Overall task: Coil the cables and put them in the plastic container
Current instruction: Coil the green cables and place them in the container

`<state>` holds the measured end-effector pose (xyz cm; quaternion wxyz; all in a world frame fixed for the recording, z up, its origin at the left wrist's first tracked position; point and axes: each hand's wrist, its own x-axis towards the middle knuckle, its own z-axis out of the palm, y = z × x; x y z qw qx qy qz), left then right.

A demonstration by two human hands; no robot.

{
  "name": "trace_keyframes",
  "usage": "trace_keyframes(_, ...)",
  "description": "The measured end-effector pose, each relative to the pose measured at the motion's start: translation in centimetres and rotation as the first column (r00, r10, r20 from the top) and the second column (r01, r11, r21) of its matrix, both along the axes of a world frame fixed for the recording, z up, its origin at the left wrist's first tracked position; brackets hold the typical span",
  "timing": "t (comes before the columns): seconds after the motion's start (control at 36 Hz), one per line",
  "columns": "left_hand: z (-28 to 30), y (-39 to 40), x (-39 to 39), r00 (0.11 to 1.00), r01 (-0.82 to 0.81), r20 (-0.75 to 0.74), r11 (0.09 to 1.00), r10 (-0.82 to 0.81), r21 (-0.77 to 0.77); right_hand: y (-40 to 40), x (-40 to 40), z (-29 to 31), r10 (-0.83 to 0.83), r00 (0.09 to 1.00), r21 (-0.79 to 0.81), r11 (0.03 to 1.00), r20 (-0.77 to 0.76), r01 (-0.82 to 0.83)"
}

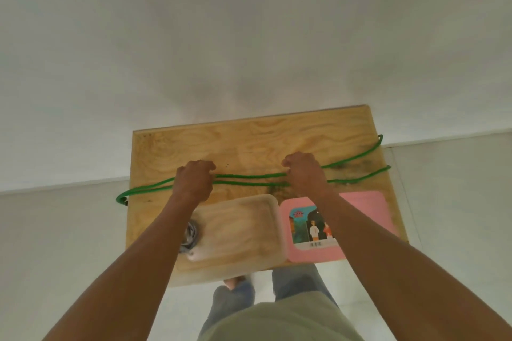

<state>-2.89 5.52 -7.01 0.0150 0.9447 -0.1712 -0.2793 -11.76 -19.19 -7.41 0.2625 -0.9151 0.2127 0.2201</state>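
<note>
A white wall [249,22] fills the upper half of the frame, and a pale tiled floor [55,230] is seen at the lower left and right. A rectangular light-wood plywood table [249,141] occupies the middle of the frame.

Across the table, from the left edge to the right edge, a long green cable [249,178] is stretched in two roughly parallel strands. A loop of it hangs past the table's left edge, and both strands run off past the right edge in the right middle of the frame.

A clear rectangular plastic container [243,230] with rounded corners is set on the near part of the table, in the lower centre of the frame, just below the cable. At its left end a coiled grey cable [191,232] is partly hidden by the left forearm. Just to the right of the container lies a flat pink rectangular lid [368,210] with a printed picture label, partly covered by the right forearm.

The left hand [194,180] is clenched around the green cable's strands left of centre. The right hand [304,174] is clenched around the same strands right of centre. Both hands are held above the tabletop, well apart, with the strands drawn taut between them.
</note>
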Motion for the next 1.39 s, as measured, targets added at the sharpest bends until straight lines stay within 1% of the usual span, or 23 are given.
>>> trace_keyframes(0.08, -1.0, -0.2, 0.4, 0.998, 0.053, -0.020, 0.992, -0.051, 0.113, -0.5, 0.4, -0.3, 0.078, 0.996, -0.059, 0.995, -0.050, -0.081)
trace_keyframes(0.17, -1.5, -0.4, 0.7, 0.997, 0.073, -0.009, 0.985, -0.072, 0.159, -0.7, 0.8, -0.4, 0.147, 0.988, -0.148, 0.977, -0.053, -0.153)
trace_keyframes(0.22, -1.5, -0.5, 0.9, 0.996, 0.088, 0.001, 0.979, -0.090, 0.184, -0.7, 1.1, -0.4, 0.199, 0.978, -0.168, 0.964, -0.060, -0.206)
trace_keyframes(0.33, -1.7, -0.3, 1.2, 0.995, 0.094, 0.016, 0.980, -0.099, 0.177, -0.6, 1.2, -0.2, 0.336, 0.937, -0.211, 0.913, -0.098, -0.350)
trace_keyframes(0.39, -1.6, 0.1, 1.1, 0.994, 0.102, 0.026, 0.976, -0.109, 0.193, -0.6, 1.0, -0.1, 0.369, 0.923, -0.227, 0.895, -0.108, -0.385)
trace_keyframes(0.53, -1.1, 0.8, 0.8, 0.995, 0.094, 0.006, 0.980, -0.097, 0.177, -0.3, 0.1, 0.2, 0.408, 0.905, -0.282, 0.860, -0.121, -0.425)
trace_keyframes(0.61, -0.5, 1.5, 0.4, 0.997, 0.075, 0.016, 0.989, -0.078, 0.129, 0.1, 0.1, 0.9, 0.380, 0.921, -0.285, 0.877, -0.085, -0.388)
trace_keyframes(0.67, 0.1, 2.2, 0.1, 0.998, 0.041, 0.048, 0.996, -0.045, 0.085, 0.4, 0.2, 1.5, 0.342, 0.939, -0.268, 0.903, -0.027, -0.336)
trace_keyframes(0.78, 2.4, 3.9, 0.5, 0.986, -0.028, 0.162, 0.999, 0.032, -0.028, 1.8, 1.0, 3.5, 0.245, 0.957, -0.263, 0.944, 0.152, -0.200)
trace_keyframes(0.89, 6.1, 5.8, 1.1, 0.968, -0.088, 0.229, 0.993, 0.104, -0.077, 4.0, 2.5, 6.3, 0.201, 0.943, -0.248, 0.959, 0.265, -0.135)
trace_keyframes(0.94, 7.8, 7.0, 1.5, 0.943, -0.105, 0.304, 0.989, 0.134, -0.109, 5.3, 3.1, 7.6, 0.192, 0.922, -0.250, 0.962, 0.336, -0.109)
trace_keyframes(1.03, 10.1, 9.2, 1.8, 0.900, -0.110, 0.399, 0.977, 0.176, -0.183, 7.4, 3.7, 9.7, 0.162, 0.883, -0.236, 0.970, 0.441, -0.060)
trace_keyframes(1.17, 13.4, 12.7, 1.9, 0.838, -0.088, 0.463, 0.908, 0.289, -0.409, 10.5, 4.3, 13.2, 0.101, 0.780, -0.159, 0.987, 0.618, -0.002)
trace_keyframes(1.28, 16.2, 14.2, 1.6, 0.774, -0.011, 0.517, 0.825, 0.364, -0.565, 12.1, 4.8, 15.7, 0.046, 0.683, -0.092, 0.995, 0.729, 0.030)
trace_keyframes(1.39, 19.1, 14.6, 1.6, 0.698, 0.081, 0.580, 0.758, 0.420, -0.647, 13.0, 5.1, 18.1, -0.062, 0.593, 0.008, 0.996, 0.803, 0.093)
